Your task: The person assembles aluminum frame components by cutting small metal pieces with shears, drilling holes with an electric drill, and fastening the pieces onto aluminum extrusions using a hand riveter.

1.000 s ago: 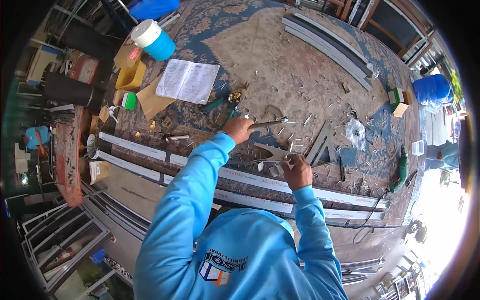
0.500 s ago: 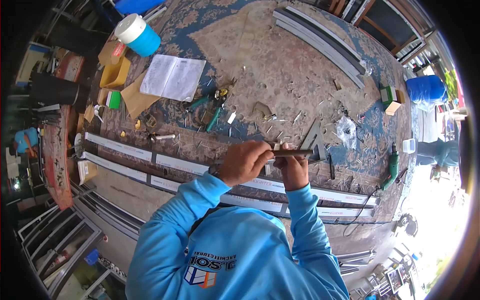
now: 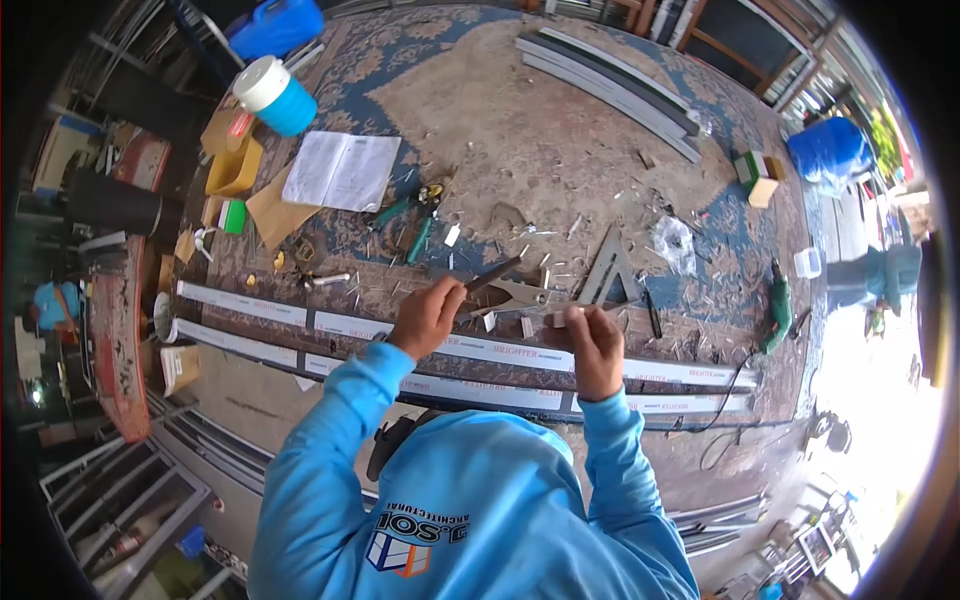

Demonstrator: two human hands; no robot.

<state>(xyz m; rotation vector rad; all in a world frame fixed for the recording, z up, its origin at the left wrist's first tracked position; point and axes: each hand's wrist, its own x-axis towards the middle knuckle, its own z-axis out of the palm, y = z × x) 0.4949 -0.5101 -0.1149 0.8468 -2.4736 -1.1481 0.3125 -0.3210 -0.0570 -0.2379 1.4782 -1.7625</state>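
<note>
My left hand (image 3: 428, 318) is closed around a dark, thin, file-like bar (image 3: 492, 273) that points up and to the right over the worktable. To its right, my right hand (image 3: 597, 348) pinches a small greyish piece (image 3: 556, 320) between thumb and fingers. Between the hands lie a grey flat tool (image 3: 515, 294) and a small block (image 3: 527, 327). Just beyond my right hand rests a metal set square (image 3: 606, 268). Two long white-wrapped profiles (image 3: 365, 327) printed with red lettering run along the near table edge, below both hands.
Green-handled pliers (image 3: 421, 238), an open notebook (image 3: 340, 170) and a blue jug (image 3: 289, 108) stand toward the left. A green drill (image 3: 778, 315) lies at right with its cord. More profiles (image 3: 610, 90) lie at the far side. Small scraps litter the patterned table cover (image 3: 480, 130).
My hands were close together at the bar; now they are apart. The left hand has drawn left with the bar, which now points away, while the right hand has moved slightly right.
</note>
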